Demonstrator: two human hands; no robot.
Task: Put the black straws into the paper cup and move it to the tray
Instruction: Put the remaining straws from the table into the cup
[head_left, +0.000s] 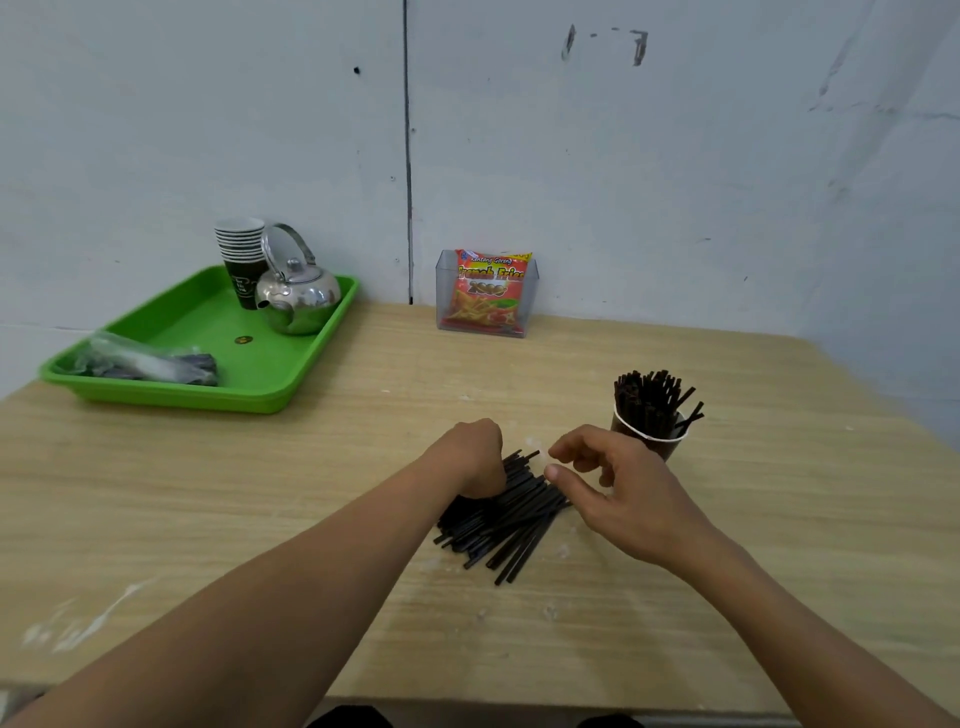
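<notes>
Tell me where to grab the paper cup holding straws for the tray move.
Grip the paper cup by its side wall below the rim, coming in from its right. It stands upright, and the straws splay out above the rim, likely blocking a grasp from above.

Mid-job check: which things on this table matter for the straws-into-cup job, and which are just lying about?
Job: pile of loose black plastic straws; brown paper cup already holding straws; green plastic tray; left hand on the pile; right hand beside it.
Lying about: shiny steel kettle; stack of dark paper cups; clear bagged bundle; red snack packet in clear plastic holder.
</notes>
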